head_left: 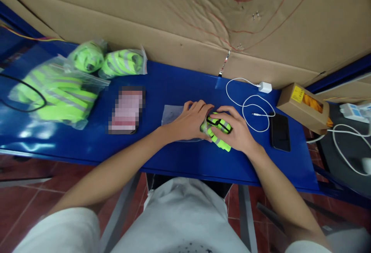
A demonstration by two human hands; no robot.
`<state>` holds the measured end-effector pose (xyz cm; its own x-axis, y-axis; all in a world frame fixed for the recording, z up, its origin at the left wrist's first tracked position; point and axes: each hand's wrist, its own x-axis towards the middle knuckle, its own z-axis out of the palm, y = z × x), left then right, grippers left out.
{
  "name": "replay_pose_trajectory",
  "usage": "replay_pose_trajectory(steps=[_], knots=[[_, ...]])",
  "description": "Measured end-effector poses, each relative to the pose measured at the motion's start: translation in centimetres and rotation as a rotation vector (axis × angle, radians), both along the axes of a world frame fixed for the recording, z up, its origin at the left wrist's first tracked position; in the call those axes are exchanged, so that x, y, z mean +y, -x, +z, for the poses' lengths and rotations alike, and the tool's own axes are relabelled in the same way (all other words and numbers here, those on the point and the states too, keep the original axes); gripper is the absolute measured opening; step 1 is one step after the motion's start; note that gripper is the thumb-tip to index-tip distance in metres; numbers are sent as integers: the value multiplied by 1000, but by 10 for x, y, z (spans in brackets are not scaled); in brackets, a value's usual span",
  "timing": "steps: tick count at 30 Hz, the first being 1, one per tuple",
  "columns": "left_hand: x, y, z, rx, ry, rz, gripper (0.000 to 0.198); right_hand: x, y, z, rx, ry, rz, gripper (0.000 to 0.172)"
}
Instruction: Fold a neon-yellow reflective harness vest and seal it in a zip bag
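Blue surface (pixel 185 162); bright green bundle (pixel 222 143) at frame centre, mostly outside a clear bag (pixel 172 112), insertion apparently incomplete. Left hand (pixel 193 122): grip closed on bag. Right hand (pixel 240 132): grip clamped on bundle. Three filled bags (pixel 58 94), upper left.

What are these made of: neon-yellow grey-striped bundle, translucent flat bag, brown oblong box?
Neon-yellow grey-striped bundle: probably synthetic fabric, mostly matte; it bunches softly.
Translucent flat bag: likely thin plastic film, hazy; the blue tabletop tints it.
Brown oblong box: looks like cardboard, matte, with straight folded edges.
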<state>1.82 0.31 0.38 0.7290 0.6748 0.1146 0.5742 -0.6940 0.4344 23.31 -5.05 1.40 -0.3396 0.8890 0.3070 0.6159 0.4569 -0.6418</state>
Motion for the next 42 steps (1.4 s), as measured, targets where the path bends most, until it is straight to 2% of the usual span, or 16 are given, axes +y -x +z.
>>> replay_pose_trajectory(steps=[4, 7, 10, 13, 16, 18, 20, 23, 27, 30, 33, 37, 40, 42], knots=[[0, 0, 1, 2, 3, -71, 100, 0, 0, -1, -26, 18, 60, 30], [-1, 0, 2, 20, 21, -107, 100, 1, 0, 1, 20, 69, 24, 33], [-3, 0, 4, 30, 30, -114, 97, 2, 2, 2, 116, 104, 39, 23], [-6, -1, 8, 36, 50, -124, 93, -1, 8, 1, 150, 52, 108, 15], [-10, -1, 14, 38, 96, -139, 93, -5, 17, 0, 91, -72, 51, 10], [-12, -1, 16, 33, 119, -162, 93, -6, 21, 0, 89, -136, -20, 17], [-12, 0, 17, 35, 119, -174, 87, -5, 23, 1, 119, -131, -70, 23], [-9, 2, 16, 45, 132, -137, 79, -3, 19, 4, 136, -49, -66, 20], [-2, 6, 13, -9, 181, -26, 92, -3, 11, 2, 104, 14, 49, 23], [-1, 6, 13, -38, 198, -2, 96, -5, 10, -3, 100, 3, 103, 26], [-5, 4, 14, -71, 202, -56, 93, -7, 17, -5, 143, -76, 40, 18], [-13, 1, 18, -93, 183, -101, 83, -12, 28, 0, 192, -168, -123, 12], [-18, 1, 22, -95, 127, -98, 86, -13, 29, 6, 218, -131, -151, 7], [-18, 4, 25, -87, 121, -88, 96, -13, 25, 9, 235, -46, -98, 6]])
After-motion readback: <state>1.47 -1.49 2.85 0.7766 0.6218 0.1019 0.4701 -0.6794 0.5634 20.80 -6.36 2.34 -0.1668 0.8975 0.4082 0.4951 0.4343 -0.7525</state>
